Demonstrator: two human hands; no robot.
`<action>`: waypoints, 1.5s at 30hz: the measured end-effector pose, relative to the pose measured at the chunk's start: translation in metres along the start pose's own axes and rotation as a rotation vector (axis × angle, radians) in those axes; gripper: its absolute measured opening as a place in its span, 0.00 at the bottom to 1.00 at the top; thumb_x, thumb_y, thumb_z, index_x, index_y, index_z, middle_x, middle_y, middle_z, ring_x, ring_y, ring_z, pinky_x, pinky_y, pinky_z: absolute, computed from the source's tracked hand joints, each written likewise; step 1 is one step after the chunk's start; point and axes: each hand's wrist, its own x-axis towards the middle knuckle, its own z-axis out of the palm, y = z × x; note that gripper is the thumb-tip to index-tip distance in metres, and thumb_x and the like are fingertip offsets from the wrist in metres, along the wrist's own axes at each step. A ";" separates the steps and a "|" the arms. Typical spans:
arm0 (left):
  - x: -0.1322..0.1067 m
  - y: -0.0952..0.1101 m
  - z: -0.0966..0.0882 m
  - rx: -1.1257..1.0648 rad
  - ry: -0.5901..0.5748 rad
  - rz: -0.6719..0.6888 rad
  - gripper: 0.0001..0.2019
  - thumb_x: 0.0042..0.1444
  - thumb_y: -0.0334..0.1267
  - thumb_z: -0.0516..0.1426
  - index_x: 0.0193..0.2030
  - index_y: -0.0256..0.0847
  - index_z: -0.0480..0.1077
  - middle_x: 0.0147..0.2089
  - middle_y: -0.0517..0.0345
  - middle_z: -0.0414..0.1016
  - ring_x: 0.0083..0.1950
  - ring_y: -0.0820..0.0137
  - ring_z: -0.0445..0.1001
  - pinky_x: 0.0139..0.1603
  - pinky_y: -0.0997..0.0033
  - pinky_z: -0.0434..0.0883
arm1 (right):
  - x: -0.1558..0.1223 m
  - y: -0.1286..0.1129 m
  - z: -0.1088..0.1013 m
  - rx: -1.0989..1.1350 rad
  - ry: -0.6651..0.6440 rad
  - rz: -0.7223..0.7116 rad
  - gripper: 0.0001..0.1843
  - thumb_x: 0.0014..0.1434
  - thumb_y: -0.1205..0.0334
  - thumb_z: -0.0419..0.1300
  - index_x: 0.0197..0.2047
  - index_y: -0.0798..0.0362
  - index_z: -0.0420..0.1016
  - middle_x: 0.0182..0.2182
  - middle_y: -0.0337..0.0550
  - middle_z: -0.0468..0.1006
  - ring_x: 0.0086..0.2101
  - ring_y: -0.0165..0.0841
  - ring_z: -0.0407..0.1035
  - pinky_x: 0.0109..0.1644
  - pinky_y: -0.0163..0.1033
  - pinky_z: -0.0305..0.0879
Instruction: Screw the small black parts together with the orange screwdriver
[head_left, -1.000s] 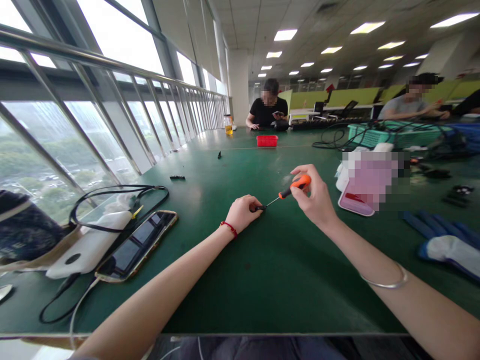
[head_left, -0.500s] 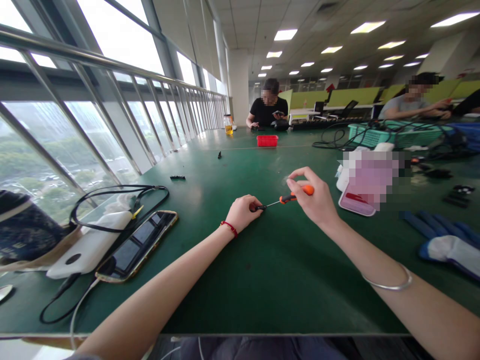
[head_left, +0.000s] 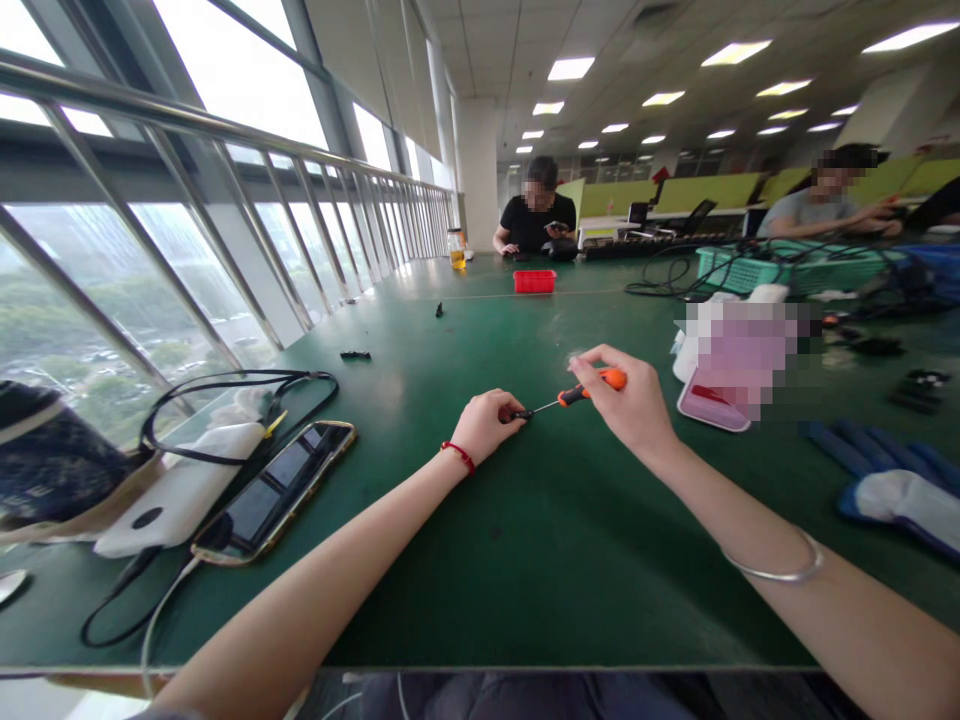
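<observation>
Near the middle of the green table, my left hand (head_left: 487, 422) is closed on a small black part (head_left: 520, 415), mostly covered by the fingers. My right hand (head_left: 624, 395) grips a screwdriver (head_left: 576, 394) with an orange and black handle. Its thin metal shaft slants down to the left, and the tip meets the black part at my left fingertips. My right thumb and forefinger are near the handle, with the forefinger bent above it.
A phone (head_left: 277, 492), a white power bank (head_left: 180, 490) and cables lie at left. Small black pieces (head_left: 355, 355) and a red basket (head_left: 535, 282) are farther off. On the right are a pink phone (head_left: 716, 400), a blue-white glove (head_left: 904, 490) and a green basket (head_left: 795, 268). Two people sit beyond.
My right hand has shifted slightly, its forefinger now lower over the screwdriver handle. My left hand and the black part stay in place.
</observation>
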 end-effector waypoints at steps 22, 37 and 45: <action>0.000 -0.001 -0.001 -0.096 0.002 -0.043 0.07 0.45 0.30 0.59 0.33 0.37 0.76 0.30 0.59 0.75 0.31 0.74 0.71 0.35 0.75 0.71 | 0.001 0.001 -0.001 0.036 -0.022 0.035 0.14 0.55 0.49 0.54 0.36 0.51 0.69 0.18 0.34 0.66 0.21 0.29 0.62 0.29 0.35 0.57; 0.001 0.001 -0.004 -0.160 0.000 -0.142 0.08 0.45 0.30 0.61 0.34 0.37 0.78 0.31 0.58 0.78 0.31 0.73 0.74 0.36 0.75 0.72 | 0.000 0.000 0.002 0.076 -0.056 -0.002 0.13 0.56 0.51 0.54 0.29 0.52 0.71 0.21 0.37 0.71 0.24 0.32 0.67 0.31 0.35 0.58; 0.003 -0.003 -0.004 -0.240 -0.042 -0.141 0.09 0.46 0.31 0.61 0.36 0.37 0.78 0.33 0.55 0.80 0.35 0.70 0.77 0.41 0.72 0.74 | -0.002 -0.001 0.002 0.066 -0.047 -0.047 0.09 0.50 0.61 0.57 0.36 0.52 0.71 0.21 0.35 0.68 0.22 0.29 0.61 0.29 0.35 0.57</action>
